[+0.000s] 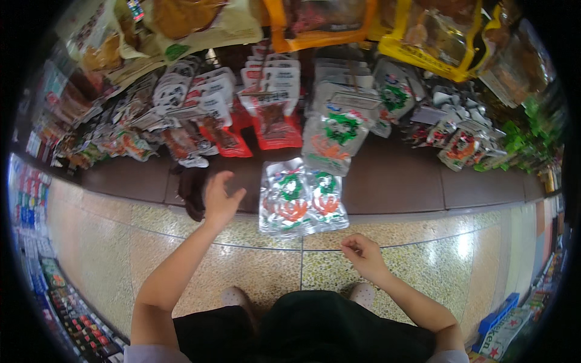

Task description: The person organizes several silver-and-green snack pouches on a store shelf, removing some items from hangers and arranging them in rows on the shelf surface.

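Note:
My left hand [222,199] is raised over the brown ledge [395,181], its fingers apart and holding nothing. Right beside it is a dark brown object [191,193], partly covered by the hand; its kind is unclear. Silver foil food packets with green and orange print [286,199] lie at the ledge's front edge, jutting out over it. A similar silver packet [326,199] is at their right. My right hand [364,257] is lower, in front of the ledge and apart from the packets. Its fingers are curled in, with nothing visible in them.
Above the ledge hang silver packets [336,131], red-and-white meat packets [272,118] and other small packs [460,140]. Large yellow-edged bags [431,63] overhang them. Green leaves [522,136] are at the right. A blue crate [499,313] stands on the tiled floor [422,272].

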The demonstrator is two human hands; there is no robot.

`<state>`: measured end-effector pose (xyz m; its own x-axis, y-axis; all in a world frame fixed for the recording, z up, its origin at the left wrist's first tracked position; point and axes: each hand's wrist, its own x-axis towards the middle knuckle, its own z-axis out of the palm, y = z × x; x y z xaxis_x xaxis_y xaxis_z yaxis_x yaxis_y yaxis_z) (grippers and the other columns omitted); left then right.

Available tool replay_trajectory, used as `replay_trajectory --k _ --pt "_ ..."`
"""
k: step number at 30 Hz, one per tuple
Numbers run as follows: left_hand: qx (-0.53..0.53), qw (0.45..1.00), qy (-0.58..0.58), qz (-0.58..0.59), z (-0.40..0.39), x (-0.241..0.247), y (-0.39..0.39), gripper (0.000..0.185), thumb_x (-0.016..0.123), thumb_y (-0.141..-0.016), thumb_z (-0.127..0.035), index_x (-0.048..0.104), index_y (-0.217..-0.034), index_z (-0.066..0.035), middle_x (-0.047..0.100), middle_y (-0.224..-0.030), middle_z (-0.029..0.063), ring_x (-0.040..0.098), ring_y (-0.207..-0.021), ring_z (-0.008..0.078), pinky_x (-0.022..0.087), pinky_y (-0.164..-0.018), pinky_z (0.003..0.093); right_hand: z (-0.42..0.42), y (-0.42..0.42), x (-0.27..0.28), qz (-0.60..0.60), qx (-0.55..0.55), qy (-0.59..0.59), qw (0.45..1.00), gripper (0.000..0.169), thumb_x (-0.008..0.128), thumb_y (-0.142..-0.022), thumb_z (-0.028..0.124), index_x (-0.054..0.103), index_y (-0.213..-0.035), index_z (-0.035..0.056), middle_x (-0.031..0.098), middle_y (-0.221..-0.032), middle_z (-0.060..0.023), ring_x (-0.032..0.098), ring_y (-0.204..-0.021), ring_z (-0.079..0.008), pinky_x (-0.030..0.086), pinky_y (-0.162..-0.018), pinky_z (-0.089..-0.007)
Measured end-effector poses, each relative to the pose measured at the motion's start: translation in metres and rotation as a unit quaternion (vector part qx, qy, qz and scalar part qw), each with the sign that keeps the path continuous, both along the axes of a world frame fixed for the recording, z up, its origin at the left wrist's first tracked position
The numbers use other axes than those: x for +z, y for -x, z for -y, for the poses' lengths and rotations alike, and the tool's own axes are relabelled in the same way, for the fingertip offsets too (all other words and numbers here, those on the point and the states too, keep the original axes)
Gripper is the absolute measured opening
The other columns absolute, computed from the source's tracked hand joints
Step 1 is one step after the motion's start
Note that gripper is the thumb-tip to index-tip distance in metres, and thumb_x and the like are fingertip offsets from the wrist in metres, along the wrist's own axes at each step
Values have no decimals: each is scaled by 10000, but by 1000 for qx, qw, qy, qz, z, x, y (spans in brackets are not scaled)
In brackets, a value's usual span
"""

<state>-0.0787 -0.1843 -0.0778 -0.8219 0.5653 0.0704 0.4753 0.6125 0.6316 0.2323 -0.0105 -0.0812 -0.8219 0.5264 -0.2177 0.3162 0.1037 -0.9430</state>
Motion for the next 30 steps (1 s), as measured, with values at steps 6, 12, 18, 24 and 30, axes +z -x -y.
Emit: replay_trajectory --k 6,12,18,24,30 --pt "114 947 255 -160 73 -38 51 488 657 -715 -186 469 -1159 -107 442 -1162 132 441 -1057 322 393 -862 372 7 4 6 41 69 -28 996 127 575 -792 78 564 -909 30 618 -790 -92 606 -696 -170 478 -635 -278" --pt "85 988 8 131 113 -26 73 240 581 -744 -31 564 -982 -58 572 -875 40 553 -863 188 431 -776 282 12 29 40 35 175 -68 982 187 576 -809 158 558 -952 37 624 -846 -98 618 -769 -193 486 -680 -297" --pt "-71 825 -197 525 80 118 -44 196 569 -738 41 594 -921 -25 584 -921 44 541 -869 115 427 -768 241 29 71 55 -35 241 287 926 621 543 -832 410 266 -1316 136 423 -1242 -124 410 -1141 -234 364 -898 -381" --pt "-128 840 -276 449 29 97 -97 274 600 -763 -61 523 -1025 -40 549 -921 27 516 -814 106 411 -714 239 56 89 98 50 127 514 847 421 571 -843 270 452 -1161 22 515 -1086 -65 494 -991 -140 406 -845 -278" --pt "140 759 -102 628 5 -8 -83 629 654 -666 -536 458 -1020 -54 456 -1120 89 324 -1128 217 266 -906 412 8 49 129 -39 39 483 874 333 566 -835 134 455 -1128 21 539 -1030 -64 530 -912 -133 446 -789 -269"
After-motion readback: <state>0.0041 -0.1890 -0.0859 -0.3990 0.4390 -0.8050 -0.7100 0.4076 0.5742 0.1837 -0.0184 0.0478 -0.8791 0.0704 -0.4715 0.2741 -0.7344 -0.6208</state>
